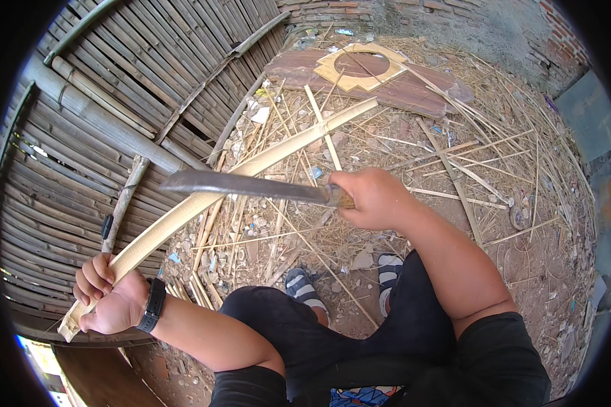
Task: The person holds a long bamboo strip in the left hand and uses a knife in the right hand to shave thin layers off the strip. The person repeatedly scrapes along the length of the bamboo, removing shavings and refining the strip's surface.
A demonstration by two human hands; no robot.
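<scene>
Machete (251,188) tip-leftward, bamboo strip (190,209) diagonal

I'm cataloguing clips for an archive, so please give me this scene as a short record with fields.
Left hand: grips the strip near its lower end
Right hand: holds the knife by its handle
Blade: points left, crossing the strip in view; contact unclear
Ground: littered with sticks
Left side: bamboo wall
Far end: yellow frame on a board
</scene>
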